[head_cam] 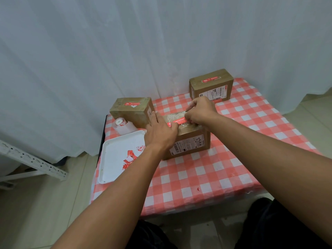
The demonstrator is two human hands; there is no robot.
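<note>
A brown cardboard parcel (190, 143) with a white shipping label stands in the middle of the checked table. Along its taped top runs a red sticker (177, 121). My left hand (159, 133) lies flat on the parcel's top left part, fingers straight, one fingertip on the sticker's left end. At the parcel's top right edge my right hand (201, 110) has its fingers curled, pinching the sticker's right end or the tape there; the fingertips hide the exact spot.
A second taped parcel (132, 112) stands at the back left, a third (211, 86) at the back right. A white tray (115, 159) with several red sticker scraps lies at the left edge, a label roll (119, 123) behind it. A white curtain hangs behind the table (206, 177).
</note>
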